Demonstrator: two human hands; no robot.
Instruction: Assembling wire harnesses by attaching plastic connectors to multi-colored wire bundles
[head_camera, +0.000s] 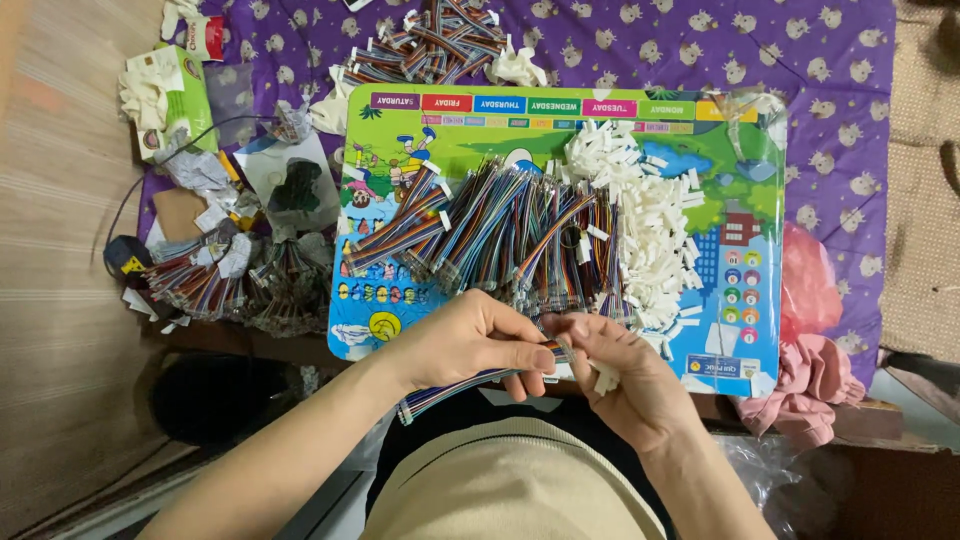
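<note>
The left hand (475, 345) is gripping a flat rainbow-coloured ribbon cable bundle (450, 390), while the right hand (620, 375), at its three o'clock, is pinching the bundle's end and holding small white paper strips (606, 381). At twelve o'clock, a colourful illustrated plastic board (745, 200) is carrying a heap of multicoloured ribbon cables (500, 235) and a pile of white paper strips (650, 215).

A purple patterned cloth (620, 45) covers the counter; a woven mat (60, 250) spreads at nine o'clock.
</note>
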